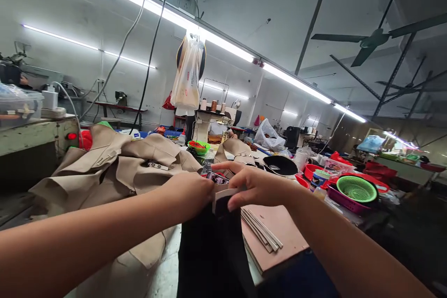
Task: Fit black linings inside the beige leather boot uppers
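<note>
A long black piece of soft material [213, 256], with a beige edge [226, 192] at its far end, hangs down toward me in the middle of the head view. My left hand [192, 193] is closed on the left side of that end, its fingertips hidden. My right hand [256, 185] pinches the right side between thumb and bent fingers, the index finger stretched to the left. Behind the hands is a small patterned item [218, 177], partly covered. Flat beige strips [261, 230] lie on a pinkish board [275, 223] beside the black piece.
Beige leather-like pieces [139, 163] are heaped on the left. On the right stand a green basket [356, 188], a purple tray [344, 202] and red containers. A sewing machine [209, 125] with thread spools is farther back. A plastic bag [188, 74] hangs above the bench.
</note>
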`<state>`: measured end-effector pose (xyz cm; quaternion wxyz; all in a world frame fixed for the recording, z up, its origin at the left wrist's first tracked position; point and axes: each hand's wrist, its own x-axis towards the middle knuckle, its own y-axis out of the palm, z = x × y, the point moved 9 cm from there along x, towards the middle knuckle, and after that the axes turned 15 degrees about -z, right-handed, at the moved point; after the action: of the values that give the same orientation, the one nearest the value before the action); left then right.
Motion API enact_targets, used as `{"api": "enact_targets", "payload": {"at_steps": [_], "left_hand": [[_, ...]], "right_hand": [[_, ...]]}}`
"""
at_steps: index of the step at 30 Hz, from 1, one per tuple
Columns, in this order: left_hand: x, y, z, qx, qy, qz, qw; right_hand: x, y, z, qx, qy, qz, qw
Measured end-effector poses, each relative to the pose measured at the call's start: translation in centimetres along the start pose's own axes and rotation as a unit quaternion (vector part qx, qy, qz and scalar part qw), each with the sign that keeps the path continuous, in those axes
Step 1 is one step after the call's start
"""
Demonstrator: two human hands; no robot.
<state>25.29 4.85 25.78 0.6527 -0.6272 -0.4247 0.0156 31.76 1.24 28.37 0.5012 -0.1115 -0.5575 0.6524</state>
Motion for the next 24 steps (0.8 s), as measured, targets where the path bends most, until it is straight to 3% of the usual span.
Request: {"api": "enact_targets", "payload": {"at_steps": [4,8,10,12,13,16,18,21,22,24], "left_hand": [[0.8,0.0,0.5,-0.028,-0.032,0.022,0.999],[0.9,-0.3,1.1,-0.057,-0.058,0.040,0.996],[0.8,-1.0,1.4,-0.059,-0.068,0.023,0.996],[0.9,-2.0,1.6,-0.064,-0.079,-0.017,0.995],[0.9,-2.5,1.6,-0.070,-0.082,-0.033,0.994],[1.2,-3.2,1.1,-0.077,-0.068,-0.042,0.994],[1.5,-4.3,0.5,-0.069,-0.031,-0.100,0.992],[0.6,-6.9,0.5,-0.096,0.017,-0.290,0.952],[-0.3,-7.0,1.0,-0.119,0.011,-0.335,0.934],[-2.0,-5.0,3.0,-0.171,-0.047,-0.343,0.923]], "right_hand": [[2.1,1.3,-0.8,-0.169,-0.006,-0.017,0.985],[2.8,1.6,-1.5,-0.162,0.004,-0.054,0.985],[2.5,0.4,-2.5,-0.091,0.041,-0.157,0.983],[1.5,-0.3,-4.5,0.066,0.116,-0.250,0.959],[1.1,0.4,-5.7,0.164,0.155,-0.254,0.941],[0.6,3.7,-6.5,0.399,0.209,-0.166,0.878],[0.5,3.7,-6.5,0.449,0.209,-0.193,0.847],[0.3,1.8,-7.3,0.461,0.235,-0.310,0.798],[0.3,1.4,-7.5,0.465,0.246,-0.332,0.783],[0.1,0.8,-8.3,0.478,0.269,-0.362,0.754]]}}
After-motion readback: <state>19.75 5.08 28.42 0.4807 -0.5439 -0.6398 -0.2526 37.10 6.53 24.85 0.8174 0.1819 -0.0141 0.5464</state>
